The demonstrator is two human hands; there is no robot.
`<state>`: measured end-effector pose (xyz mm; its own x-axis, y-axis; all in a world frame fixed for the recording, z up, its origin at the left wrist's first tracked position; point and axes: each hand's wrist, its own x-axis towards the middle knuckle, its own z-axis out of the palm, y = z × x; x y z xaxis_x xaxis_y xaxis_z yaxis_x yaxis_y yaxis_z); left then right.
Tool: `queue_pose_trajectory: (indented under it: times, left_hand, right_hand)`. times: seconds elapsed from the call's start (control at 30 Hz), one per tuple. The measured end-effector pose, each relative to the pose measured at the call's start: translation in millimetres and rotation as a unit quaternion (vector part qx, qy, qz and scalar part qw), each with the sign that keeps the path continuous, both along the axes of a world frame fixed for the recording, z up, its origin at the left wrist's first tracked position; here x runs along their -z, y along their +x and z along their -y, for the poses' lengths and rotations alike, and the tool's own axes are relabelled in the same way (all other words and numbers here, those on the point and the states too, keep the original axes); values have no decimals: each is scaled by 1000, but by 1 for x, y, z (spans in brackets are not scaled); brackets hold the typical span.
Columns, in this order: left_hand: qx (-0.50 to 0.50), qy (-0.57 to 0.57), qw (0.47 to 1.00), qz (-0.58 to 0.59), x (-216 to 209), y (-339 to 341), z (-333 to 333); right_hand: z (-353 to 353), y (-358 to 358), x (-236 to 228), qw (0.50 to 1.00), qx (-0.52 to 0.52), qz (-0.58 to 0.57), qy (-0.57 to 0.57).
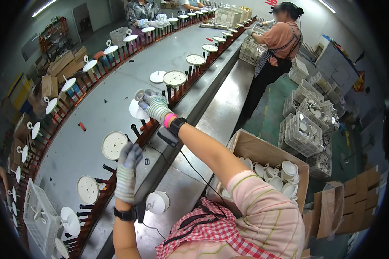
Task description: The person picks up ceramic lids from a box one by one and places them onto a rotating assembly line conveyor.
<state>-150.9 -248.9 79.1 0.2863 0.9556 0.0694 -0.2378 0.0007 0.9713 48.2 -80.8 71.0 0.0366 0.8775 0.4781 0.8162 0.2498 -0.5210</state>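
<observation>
My right hand (154,105), in a striped glove with grey fingertips, grips a white disc (138,111) by its ring-shaped handle, over the conveyor's near edge. Below and to the left, my gloved left hand (127,170) holds nothing that I can see. Its fingers are raised and a little bent, beside a white disc with small holes (113,145) on the row of dark pegs. Another holed disc (87,190) sits on the pegs nearer me. Beyond my right hand are a further holed disc (175,78) and a plain white disc (157,77) lying flat.
A curved grey conveyor table (99,103) has peg rows along both edges. White parts (157,202) lie on the metal ledge by my left wrist. A carton (304,181) of white parts stands at my right, with stacked crates (304,134) beyond. A co-worker (283,39) stands farther along.
</observation>
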Motion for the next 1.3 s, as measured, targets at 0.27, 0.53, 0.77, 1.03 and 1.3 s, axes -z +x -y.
queue_pose_trajectory:
  times: [0.27, 0.53, 0.77, 1.03, 1.3]
  left_hand:
    - [-92, 126, 969, -194, -23, 11, -98]
    - [-139, 70, 856, -493, 6, -6, -170]
    - [-8, -75, 984, -159, 15, -75, -167]
    - [-103, 100, 754, -641, 38, -105, -172]
    - [-288, 22, 801, -524, 43, -107, -109]
  right_hand:
    - [0, -6, 11, 989, -148, -22, 10]
    - [7, -57, 21, 977, -171, -62, 111]
    - [8, -100, 5, 972, -113, -92, -185]
    - [13, -153, -15, 940, -137, 74, -303]
    - [21, -170, 17, 960, -179, 40, -212]
